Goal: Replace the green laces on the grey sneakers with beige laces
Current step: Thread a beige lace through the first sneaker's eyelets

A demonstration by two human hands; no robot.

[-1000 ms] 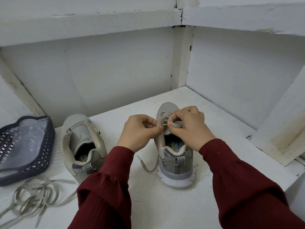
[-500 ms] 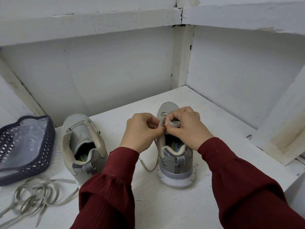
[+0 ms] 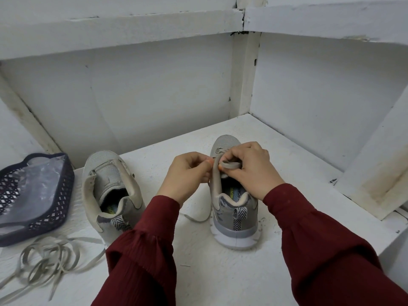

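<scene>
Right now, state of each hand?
Left hand: pinching the beige lace at the sneaker.
Right hand: pinching the same lace.

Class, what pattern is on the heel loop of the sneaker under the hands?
The heel loop has black-and-white chevron stripes, seen in the head view.

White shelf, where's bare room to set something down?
Bare: from the right sneaker back to the back wall and across to the side wall. Crowded: the left end, with basket, loose laces and left sneaker. Left hand and right hand pinch a lace over the right sneaker.
</scene>
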